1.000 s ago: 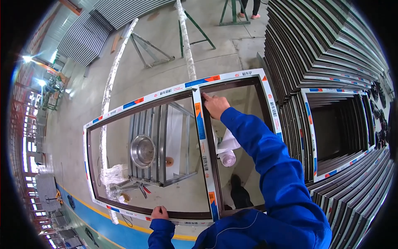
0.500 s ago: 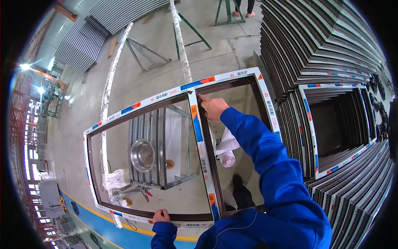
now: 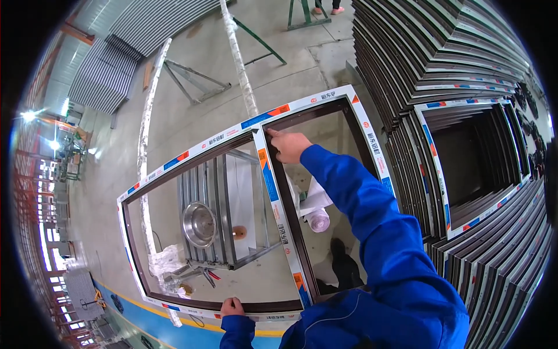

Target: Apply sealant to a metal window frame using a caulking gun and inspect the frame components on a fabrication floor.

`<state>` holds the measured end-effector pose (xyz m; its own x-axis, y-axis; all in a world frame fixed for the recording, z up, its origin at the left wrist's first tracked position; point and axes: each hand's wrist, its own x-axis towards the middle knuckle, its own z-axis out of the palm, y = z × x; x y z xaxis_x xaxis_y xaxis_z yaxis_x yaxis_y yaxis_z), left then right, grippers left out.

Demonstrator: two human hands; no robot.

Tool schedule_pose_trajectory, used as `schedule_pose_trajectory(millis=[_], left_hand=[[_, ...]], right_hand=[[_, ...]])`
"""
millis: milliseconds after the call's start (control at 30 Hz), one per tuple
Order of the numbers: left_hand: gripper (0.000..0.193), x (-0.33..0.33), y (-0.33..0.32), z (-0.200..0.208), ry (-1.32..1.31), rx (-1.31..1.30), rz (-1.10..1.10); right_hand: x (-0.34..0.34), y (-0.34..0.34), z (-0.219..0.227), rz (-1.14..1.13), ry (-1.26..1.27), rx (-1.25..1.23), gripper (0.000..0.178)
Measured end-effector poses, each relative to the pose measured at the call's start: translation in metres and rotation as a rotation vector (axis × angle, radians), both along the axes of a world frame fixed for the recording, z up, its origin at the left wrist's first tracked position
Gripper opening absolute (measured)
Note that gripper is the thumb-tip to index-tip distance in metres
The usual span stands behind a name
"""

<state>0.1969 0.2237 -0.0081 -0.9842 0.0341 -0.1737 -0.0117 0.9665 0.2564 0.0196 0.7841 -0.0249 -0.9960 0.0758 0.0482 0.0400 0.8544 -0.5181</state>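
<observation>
A large rectangular window frame [image 3: 276, 198] lies in front of me, brown with white printed protective film on its faces and a divider making two openings. My left hand [image 3: 232, 307] is closed on its near rail, fingers curled over the inner edge. My right hand [image 3: 289, 145] reaches across the smaller opening. Its fingers are bent and pressed against the inner corner where the divider meets the far rail. Its fingertips are partly hidden, and I cannot make out any small part in them. The frame rests across long white-wrapped bars [image 3: 146, 128].
Stacks of similar frames [image 3: 430, 58] rise close on my right. Through the openings show a metal bowl [image 3: 199, 224] on a steel rack [image 3: 221, 192] and a pinkish roll [image 3: 318, 220]. Green trestle legs [image 3: 261, 43] stand beyond. A person's legs [image 3: 329, 7] show at the far edge.
My view has tilted slightly, shifting the background left. Both hands keep to the same places on the window frame, with the right hand's fingers drawn in a little at the corner.
</observation>
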Motion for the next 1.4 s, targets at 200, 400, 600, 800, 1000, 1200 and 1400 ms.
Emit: schedule_pose_trajectory(millis=[200,400,600,800,1000,1200,1400], left_hand=[[0.024,-0.001,0.006,-0.001,0.001,-0.022,-0.010],[0.025,-0.001,0.000,-0.004,-0.020,-0.049,0.001],[0.025,0.001,0.002,-0.003,-0.007,-0.028,0.010],[0.026,-0.001,0.002,-0.002,-0.047,-0.054,-0.019],[0.027,-0.002,0.005,0.000,0.003,0.008,-0.024],[0.026,-0.002,0.006,0.003,0.001,-0.020,-0.036],[0.025,0.002,0.003,0.002,0.014,-0.024,0.012]], right_hand=[[0.003,0.010,-0.011,-0.279,-0.008,-0.937,0.016],[-0.016,0.004,0.005,-0.350,-0.057,-1.628,0.014],[-0.030,0.002,-0.001,-0.408,-0.062,-1.890,0.013],[-0.041,-0.001,0.007,-0.488,-0.069,-1.882,0.013],[-0.047,-0.003,0.022,-0.476,-0.027,-1.895,0.013],[-0.031,-0.001,0.016,-0.499,-0.018,-1.838,0.014],[-0.023,-0.008,0.017,-0.544,0.040,-1.788,0.018]])
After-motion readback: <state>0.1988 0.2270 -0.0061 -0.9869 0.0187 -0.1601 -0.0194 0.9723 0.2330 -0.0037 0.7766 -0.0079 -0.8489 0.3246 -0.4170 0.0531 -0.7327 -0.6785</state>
